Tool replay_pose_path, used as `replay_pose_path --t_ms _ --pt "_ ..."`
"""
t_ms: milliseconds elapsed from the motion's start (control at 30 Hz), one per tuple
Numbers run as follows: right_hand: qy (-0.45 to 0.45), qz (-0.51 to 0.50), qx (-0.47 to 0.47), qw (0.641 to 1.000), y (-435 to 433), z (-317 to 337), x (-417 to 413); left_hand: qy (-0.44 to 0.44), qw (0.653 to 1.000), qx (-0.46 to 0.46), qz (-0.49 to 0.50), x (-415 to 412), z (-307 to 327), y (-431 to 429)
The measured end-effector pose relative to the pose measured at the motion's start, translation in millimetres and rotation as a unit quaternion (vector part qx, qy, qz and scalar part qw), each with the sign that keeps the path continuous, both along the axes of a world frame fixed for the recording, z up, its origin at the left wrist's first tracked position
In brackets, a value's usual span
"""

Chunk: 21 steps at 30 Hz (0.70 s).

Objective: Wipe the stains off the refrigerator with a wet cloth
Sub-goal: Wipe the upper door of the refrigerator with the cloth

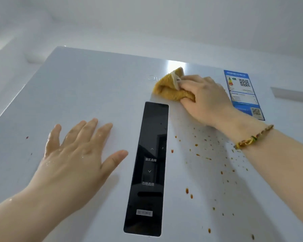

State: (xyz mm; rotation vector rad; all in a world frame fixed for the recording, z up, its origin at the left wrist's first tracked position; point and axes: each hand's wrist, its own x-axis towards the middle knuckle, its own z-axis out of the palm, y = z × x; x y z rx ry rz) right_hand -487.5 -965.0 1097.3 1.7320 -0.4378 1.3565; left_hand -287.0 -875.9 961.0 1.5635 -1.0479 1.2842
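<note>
A pale grey refrigerator door [77,95] fills the view, seen from below. Several orange-brown stains [208,158] speckle it right of the black control panel [149,168], with a few small spots at the far left [27,137]. My right hand [206,100] grips a bunched yellow cloth [171,86] and presses it on the door just above the panel's top, near the faint logo. My left hand [77,151] lies flat on the door left of the panel, fingers spread and wet, holding nothing.
A blue energy label [241,91] with QR codes is stuck on the door right of my right hand. A beaded bracelet [252,138] circles my right wrist. White wall and ceiling lie beyond the door's top edge [129,55].
</note>
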Motion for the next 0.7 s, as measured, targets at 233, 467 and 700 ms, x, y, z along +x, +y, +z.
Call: replay_pose_path --t_ms 233,467,700 --pt "0.024 -0.019 -0.020 0.999 -13.1 14.3 -31.1 0.050 0.998 0.017 0.033 -16.8 -2.5 -6.6" --pt "-0.101 -0.002 0.049 0.994 -12.4 41.8 -30.5 0.094 0.996 -0.010 0.002 -34.6 -2.1 -9.0" --pt "0.131 0.032 -0.026 0.991 -8.1 -33.4 -31.0 0.075 0.997 0.006 0.001 -48.2 -2.7 -15.1"
